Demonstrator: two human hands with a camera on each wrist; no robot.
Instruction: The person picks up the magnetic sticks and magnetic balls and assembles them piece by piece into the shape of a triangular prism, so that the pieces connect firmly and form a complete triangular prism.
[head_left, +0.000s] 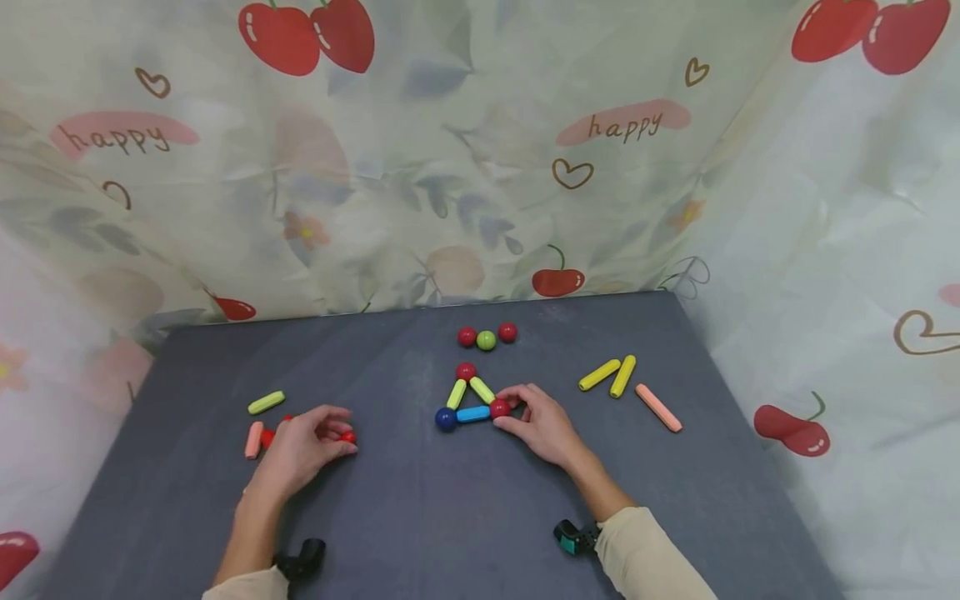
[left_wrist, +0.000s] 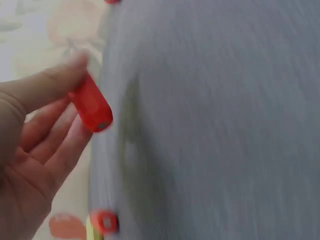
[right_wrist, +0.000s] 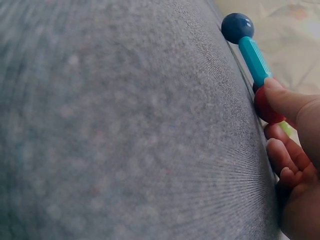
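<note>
My left hand, nearly closed, pinches a glossy red rod between thumb and fingers. My right hand, thumb and fingers curled, grips a glossy red ball. From it a glossy blue rod runs left to a dark-blue ball; yellow-green rods lead from both balls to a second red ball beyond.

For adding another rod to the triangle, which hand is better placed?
Probably the left hand: it pinches a loose red rod, while the right hand is occupied, holding the red ball at a corner of the triangle.
</note>
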